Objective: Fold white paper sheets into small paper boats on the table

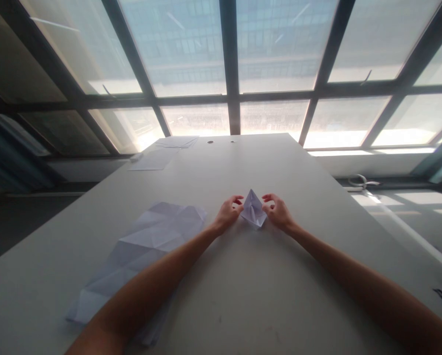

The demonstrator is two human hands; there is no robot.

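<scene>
Small folded paper piece (254, 209) sits mid-desk (280, 296), pointed tip away from the person; left hand (228, 214) pinches its left edge, grip clamped on the paper; right hand (278, 211) pinches the right edge, same; large creased sheet (139, 246) lies flat to the left, partly under the left forearm; more paper sheets (165, 153) at far left corner.

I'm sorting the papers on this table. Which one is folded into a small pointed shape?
The small folded paper between the left hand and right hand; the creased sheet lies spread flat, the far sheets too.
</scene>
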